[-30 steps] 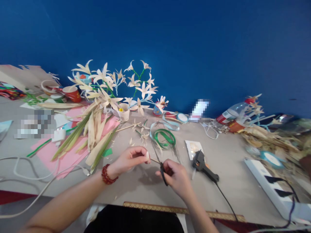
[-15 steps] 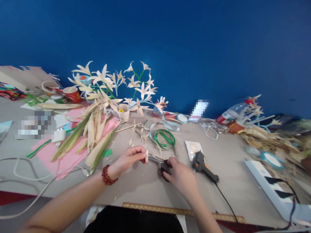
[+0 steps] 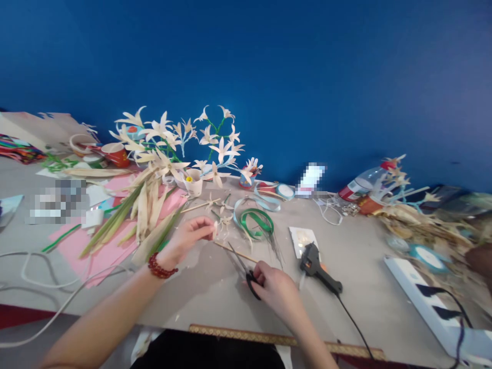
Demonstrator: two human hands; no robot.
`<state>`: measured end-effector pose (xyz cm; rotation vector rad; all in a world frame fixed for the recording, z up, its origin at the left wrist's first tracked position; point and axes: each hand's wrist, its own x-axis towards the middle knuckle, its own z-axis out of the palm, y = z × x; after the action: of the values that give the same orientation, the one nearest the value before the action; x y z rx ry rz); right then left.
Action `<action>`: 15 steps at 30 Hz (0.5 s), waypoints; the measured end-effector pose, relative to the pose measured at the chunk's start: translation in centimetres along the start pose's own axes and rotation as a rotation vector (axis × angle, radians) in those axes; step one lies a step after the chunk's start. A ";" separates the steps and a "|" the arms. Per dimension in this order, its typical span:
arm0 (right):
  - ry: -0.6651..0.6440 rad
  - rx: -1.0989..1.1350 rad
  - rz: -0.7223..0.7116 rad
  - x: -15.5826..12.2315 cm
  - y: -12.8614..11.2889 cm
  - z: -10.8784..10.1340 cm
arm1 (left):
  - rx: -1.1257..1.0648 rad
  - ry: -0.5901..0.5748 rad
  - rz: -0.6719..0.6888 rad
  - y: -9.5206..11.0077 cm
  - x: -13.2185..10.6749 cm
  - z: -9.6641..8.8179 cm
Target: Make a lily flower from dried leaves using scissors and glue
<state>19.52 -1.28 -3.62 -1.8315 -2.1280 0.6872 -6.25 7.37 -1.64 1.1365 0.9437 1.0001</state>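
My left hand [image 3: 190, 237], with a red bead bracelet on the wrist, pinches a small pale petal piece [image 3: 215, 229] above the table. My right hand [image 3: 273, 289] grips the black handles of scissors [image 3: 242, 267], whose blades point up and left, a little apart. A thin wooden stick [image 3: 234, 252] lies across the blades between the two hands. Just beyond the hands are loose green ribbon [image 3: 257, 220] and small cut petals.
A black glue gun [image 3: 317, 266] with its cord lies right of my right hand. Pale paper flowers [image 3: 172, 148], long husk leaves [image 3: 146, 215] on pink paper, ribbon spools, a red cup [image 3: 114, 154], a bottle [image 3: 363, 183] and a white power strip [image 3: 434, 302] crowd the grey table.
My left hand moved up and left with the petal piece, away from the scissors. My right hand dropped slightly; the blades now point toward the left hand from farther off.
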 end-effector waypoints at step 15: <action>0.120 0.447 -0.152 0.0 -3.5 0.6 | -0.432 -0.135 -0.091 -0.6 -1.8 3.7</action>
<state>16.19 -1.70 -2.36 -1.4216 -1.8290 0.9029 -3.18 4.62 -1.44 0.7797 0.6254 0.9818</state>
